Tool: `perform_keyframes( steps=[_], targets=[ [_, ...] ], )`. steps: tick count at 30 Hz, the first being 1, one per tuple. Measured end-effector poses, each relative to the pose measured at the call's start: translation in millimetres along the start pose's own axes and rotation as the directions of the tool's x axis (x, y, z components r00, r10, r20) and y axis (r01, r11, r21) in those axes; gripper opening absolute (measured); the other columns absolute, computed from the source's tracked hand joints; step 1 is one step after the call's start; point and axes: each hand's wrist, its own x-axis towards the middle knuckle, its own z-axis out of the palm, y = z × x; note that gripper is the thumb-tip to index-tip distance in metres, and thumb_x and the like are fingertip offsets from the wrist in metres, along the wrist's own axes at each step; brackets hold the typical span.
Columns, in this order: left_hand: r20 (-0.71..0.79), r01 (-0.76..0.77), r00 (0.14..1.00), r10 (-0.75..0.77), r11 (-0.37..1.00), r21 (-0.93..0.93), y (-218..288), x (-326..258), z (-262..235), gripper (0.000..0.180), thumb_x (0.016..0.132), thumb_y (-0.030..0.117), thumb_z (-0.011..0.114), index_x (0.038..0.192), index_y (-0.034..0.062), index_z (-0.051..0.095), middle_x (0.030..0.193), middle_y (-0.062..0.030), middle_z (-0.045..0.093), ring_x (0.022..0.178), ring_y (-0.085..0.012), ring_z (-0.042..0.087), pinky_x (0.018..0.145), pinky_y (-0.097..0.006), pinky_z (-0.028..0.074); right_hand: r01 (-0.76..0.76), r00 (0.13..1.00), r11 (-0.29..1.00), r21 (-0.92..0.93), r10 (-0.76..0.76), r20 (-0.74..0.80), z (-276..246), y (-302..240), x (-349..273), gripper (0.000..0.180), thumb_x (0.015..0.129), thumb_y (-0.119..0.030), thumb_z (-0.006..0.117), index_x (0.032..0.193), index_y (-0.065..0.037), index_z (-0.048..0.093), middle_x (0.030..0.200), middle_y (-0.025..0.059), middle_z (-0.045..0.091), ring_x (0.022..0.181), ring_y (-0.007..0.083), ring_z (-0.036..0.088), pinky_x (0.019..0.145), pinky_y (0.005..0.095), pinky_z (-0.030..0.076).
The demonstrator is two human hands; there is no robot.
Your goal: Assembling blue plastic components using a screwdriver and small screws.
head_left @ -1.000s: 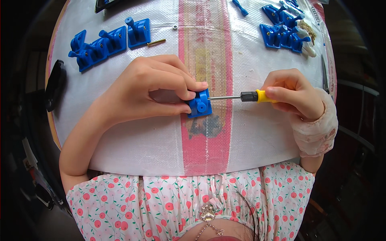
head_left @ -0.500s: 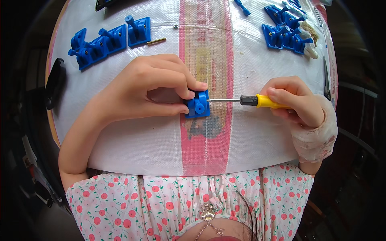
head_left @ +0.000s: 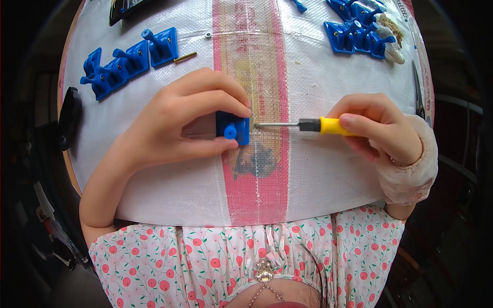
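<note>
Pinched between the thumb and fingers of my left hand is a small blue plastic hook, a square base with a round-ended peg. It stands near the middle of the table, on the pink stripe of the woven sheet, and my fingers cover part of it. My right hand grips the yellow handle of a screwdriver with a black collar and a thin metal shaft. The shaft points left, its tip a little apart from the hook's right side. Whether a screw sits on the tip I cannot tell.
Several similar blue hooks stand in a row at the far left, beside a brass-coloured rod and a small nut. More blue hooks lie at the far right. A black object rests by the left edge.
The screwdriver's tip has come away from the blue hook, leaving a small gap. My left hand and the hook appear farther left. The view has shifted slightly too.
</note>
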Motion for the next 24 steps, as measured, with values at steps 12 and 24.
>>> perform_keyframes(
  steps=[12, 24],
  targets=[
    [-0.054, 0.059, 0.996, -0.064, 0.993, -0.097, -9, -1, -2, 0.037, 0.075, -0.008, 0.068, 0.111, 0.0001, 0.067, 0.118, -0.0133, 0.063, 0.113, -0.0252, 0.06, 0.097, -0.035, 0.048, 0.479, 0.869, 0.83, -0.287, -0.495, 0.016, 0, 13, 5, 0.027, 0.088, -0.012, 0.068, 0.112, -0.001, 0.061, 0.099, 0.0084, 0.061, 0.059, 0.0076, 0.06, 0.056, 0.0159, 0.046],
    [-0.044, 0.093, 0.994, -0.097, 0.992, -0.081, -9, -3, -3, 0.038, 0.076, -0.007, 0.069, 0.113, 0.0021, 0.066, 0.118, -0.0116, 0.062, 0.114, -0.0234, 0.059, 0.097, -0.033, 0.049, 0.491, 0.856, 0.823, -0.286, -0.516, -0.013, 5, 15, 11, 0.027, 0.085, -0.005, 0.068, 0.111, -0.001, 0.06, 0.104, 0.0091, 0.062, 0.061, 0.0101, 0.061, 0.057, 0.0177, 0.047]
  ],
)
